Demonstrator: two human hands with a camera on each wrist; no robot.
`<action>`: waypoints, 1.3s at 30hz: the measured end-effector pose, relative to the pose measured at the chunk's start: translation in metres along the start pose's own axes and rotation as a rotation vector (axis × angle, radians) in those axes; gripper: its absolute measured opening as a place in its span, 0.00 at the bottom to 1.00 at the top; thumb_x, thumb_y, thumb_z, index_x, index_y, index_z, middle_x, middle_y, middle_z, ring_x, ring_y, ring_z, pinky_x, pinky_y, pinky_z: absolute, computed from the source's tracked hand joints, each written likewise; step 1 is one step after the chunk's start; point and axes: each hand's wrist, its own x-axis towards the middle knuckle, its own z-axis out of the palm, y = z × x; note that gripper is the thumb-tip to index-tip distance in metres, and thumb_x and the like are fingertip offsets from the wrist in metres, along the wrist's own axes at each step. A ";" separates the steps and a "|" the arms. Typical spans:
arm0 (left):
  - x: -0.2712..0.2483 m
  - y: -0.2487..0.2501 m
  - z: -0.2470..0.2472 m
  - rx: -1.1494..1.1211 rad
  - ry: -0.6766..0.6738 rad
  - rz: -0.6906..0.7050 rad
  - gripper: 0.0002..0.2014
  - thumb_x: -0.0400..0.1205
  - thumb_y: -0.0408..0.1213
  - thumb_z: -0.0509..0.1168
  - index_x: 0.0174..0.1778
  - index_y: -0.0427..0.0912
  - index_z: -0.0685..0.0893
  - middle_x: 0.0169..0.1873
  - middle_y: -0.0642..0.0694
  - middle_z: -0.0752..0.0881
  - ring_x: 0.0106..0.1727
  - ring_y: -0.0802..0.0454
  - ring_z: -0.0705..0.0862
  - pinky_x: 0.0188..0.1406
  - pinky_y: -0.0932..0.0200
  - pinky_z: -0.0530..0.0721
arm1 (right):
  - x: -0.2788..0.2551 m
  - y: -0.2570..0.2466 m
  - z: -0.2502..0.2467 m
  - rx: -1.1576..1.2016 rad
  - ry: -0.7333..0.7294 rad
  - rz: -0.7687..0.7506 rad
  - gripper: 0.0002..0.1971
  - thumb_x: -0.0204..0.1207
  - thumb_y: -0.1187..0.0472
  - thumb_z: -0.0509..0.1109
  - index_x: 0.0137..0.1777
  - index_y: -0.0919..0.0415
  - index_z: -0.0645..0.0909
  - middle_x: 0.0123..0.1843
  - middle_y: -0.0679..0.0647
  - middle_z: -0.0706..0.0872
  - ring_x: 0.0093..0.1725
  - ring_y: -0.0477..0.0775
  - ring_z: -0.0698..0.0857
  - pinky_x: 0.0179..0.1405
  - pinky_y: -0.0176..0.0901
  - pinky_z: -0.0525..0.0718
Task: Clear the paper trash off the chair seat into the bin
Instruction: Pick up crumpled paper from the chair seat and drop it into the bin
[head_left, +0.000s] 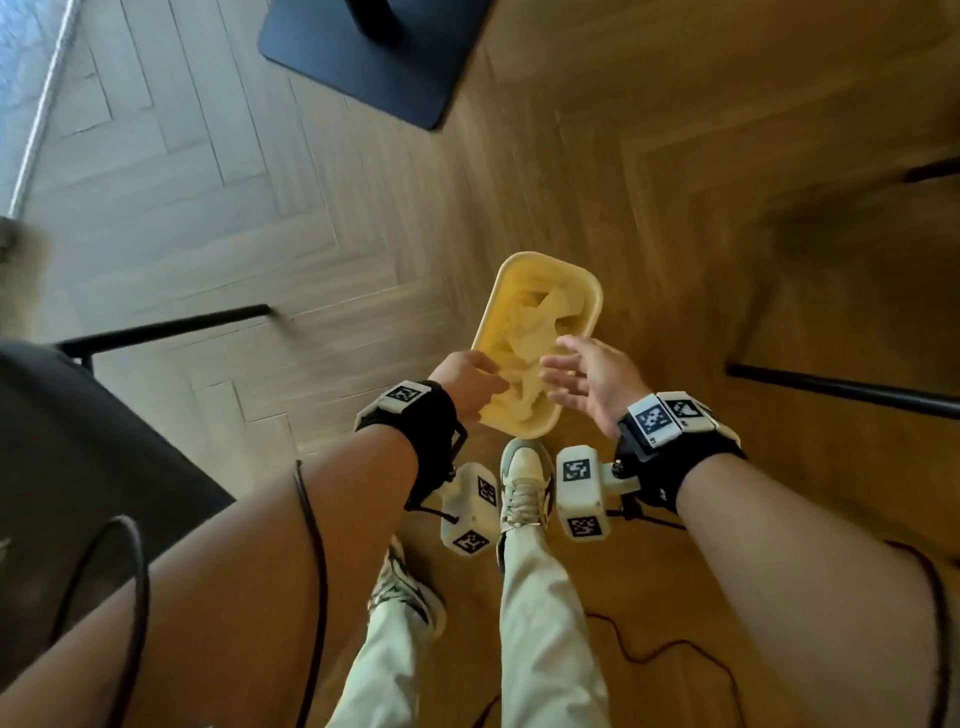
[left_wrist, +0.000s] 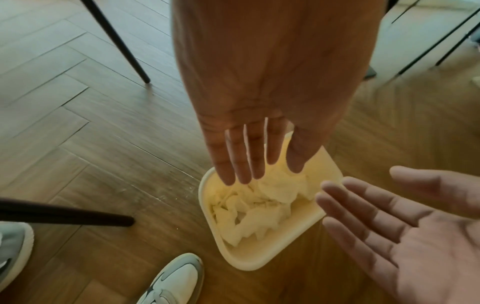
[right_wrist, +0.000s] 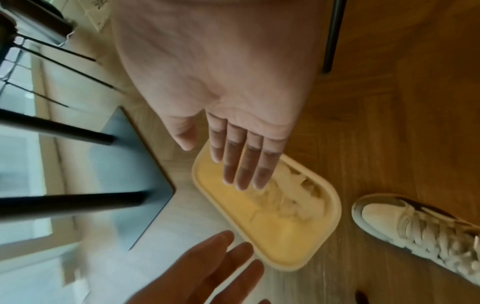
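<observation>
A cream-yellow bin (head_left: 488, 322) (left_wrist: 215, 234) (right_wrist: 335, 207) stands on the wooden floor in front of my feet. Crumpled white paper (head_left: 524, 332) (left_wrist: 259, 207) (right_wrist: 293, 197) lies inside it. Both hands hover just above the bin's near end. My left hand (head_left: 475, 382) (left_wrist: 249, 156) has its fingers straight and holds nothing. My right hand (head_left: 584, 382) (right_wrist: 241, 162) is spread, palm toward the left hand, and empty. The dark grey chair seat (head_left: 78, 467) shows at the left edge; no paper is visible on it.
A dark flat table base (head_left: 374, 57) lies on the floor beyond the bin. Black chair legs (head_left: 166, 327) stand at left and another black bar (head_left: 841, 389) at right. My shoes (head_left: 524, 483) are right behind the bin. Cables (head_left: 649, 654) trail on the floor.
</observation>
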 end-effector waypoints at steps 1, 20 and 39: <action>-0.017 -0.006 -0.010 -0.032 0.017 0.013 0.12 0.78 0.35 0.70 0.56 0.36 0.83 0.45 0.36 0.85 0.42 0.43 0.84 0.40 0.48 0.85 | -0.014 -0.003 0.010 -0.009 -0.025 -0.015 0.20 0.83 0.54 0.61 0.72 0.62 0.73 0.55 0.61 0.88 0.49 0.57 0.87 0.45 0.49 0.86; -0.268 -0.316 -0.330 0.028 1.092 -0.221 0.23 0.73 0.50 0.69 0.61 0.43 0.81 0.64 0.38 0.79 0.65 0.37 0.77 0.64 0.45 0.79 | -0.199 0.088 0.349 -1.191 -0.625 -0.472 0.03 0.80 0.55 0.67 0.50 0.51 0.81 0.44 0.50 0.88 0.44 0.48 0.88 0.45 0.42 0.86; -0.222 -0.410 -0.315 -0.223 0.750 0.017 0.24 0.77 0.38 0.70 0.69 0.47 0.74 0.65 0.46 0.78 0.66 0.47 0.79 0.63 0.52 0.79 | -0.190 0.161 0.529 -1.670 -0.476 -0.682 0.35 0.70 0.52 0.75 0.77 0.50 0.66 0.72 0.53 0.74 0.71 0.55 0.74 0.67 0.52 0.79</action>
